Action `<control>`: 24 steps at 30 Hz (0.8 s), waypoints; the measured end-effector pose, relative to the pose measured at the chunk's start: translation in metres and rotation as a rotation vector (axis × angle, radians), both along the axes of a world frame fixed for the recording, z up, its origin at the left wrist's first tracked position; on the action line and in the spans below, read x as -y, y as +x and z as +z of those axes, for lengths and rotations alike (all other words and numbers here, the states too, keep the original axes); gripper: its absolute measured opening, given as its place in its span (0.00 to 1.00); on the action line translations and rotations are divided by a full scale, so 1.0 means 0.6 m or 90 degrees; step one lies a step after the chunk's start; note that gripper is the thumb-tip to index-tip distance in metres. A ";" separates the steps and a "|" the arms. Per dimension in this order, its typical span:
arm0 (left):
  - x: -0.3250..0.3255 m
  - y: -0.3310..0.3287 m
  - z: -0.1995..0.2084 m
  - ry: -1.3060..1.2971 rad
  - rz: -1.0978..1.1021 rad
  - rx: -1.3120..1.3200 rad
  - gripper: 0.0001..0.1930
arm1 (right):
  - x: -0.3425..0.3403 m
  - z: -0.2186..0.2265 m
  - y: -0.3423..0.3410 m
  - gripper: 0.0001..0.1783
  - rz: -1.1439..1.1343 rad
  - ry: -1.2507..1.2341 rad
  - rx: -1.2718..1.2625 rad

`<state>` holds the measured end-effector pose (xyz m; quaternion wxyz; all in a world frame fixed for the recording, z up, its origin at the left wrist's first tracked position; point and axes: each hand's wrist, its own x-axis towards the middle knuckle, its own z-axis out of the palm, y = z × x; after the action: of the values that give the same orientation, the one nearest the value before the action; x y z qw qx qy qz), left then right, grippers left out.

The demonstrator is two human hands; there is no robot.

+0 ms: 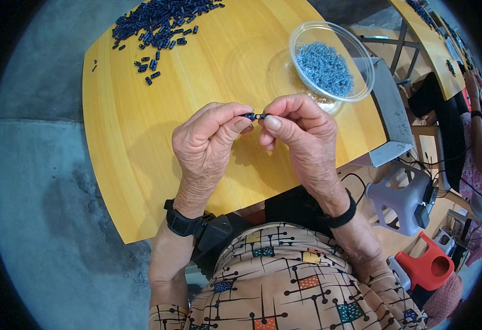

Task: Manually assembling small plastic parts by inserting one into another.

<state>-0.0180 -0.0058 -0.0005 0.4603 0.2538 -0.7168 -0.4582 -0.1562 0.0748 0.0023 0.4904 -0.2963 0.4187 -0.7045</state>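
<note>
Above the yellow table (136, 137), my left hand (205, 137) and my right hand (309, 137) meet fingertip to fingertip. Between them is a small dark-blue part (256, 116), short and narrow, with a light gap showing in its middle. Thumb and forefinger of each hand pinch one end of it. Whether it is one part or two joined pieces I cannot make out. A heap of similar dark-blue parts (161, 22) lies at the far left, with several loose ones (151, 66) nearer.
A clear plastic bowl (363, 88) at the far right holds many small bluish, shiny pieces (324, 69). Beyond the right edge stand a pale stool (398, 198), a red stool (425, 261) and cables. Another person (475, 143) sits by a second table (436, 49).
</note>
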 end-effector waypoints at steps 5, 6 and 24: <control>0.001 0.002 -0.001 -0.037 0.007 0.031 0.06 | -0.001 -0.005 -0.002 0.06 0.002 -0.002 -0.019; 0.002 0.003 -0.002 -0.057 0.009 0.036 0.07 | -0.001 -0.005 -0.002 0.06 0.002 -0.002 -0.019; -0.001 0.004 -0.002 -0.113 0.032 0.067 0.08 | 0.001 -0.011 -0.010 0.05 0.052 -0.012 0.004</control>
<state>-0.0157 -0.0050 -0.0015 0.4543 0.2536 -0.7711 -0.3670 -0.1621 0.0740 -0.0046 0.5172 -0.3159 0.3982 -0.6886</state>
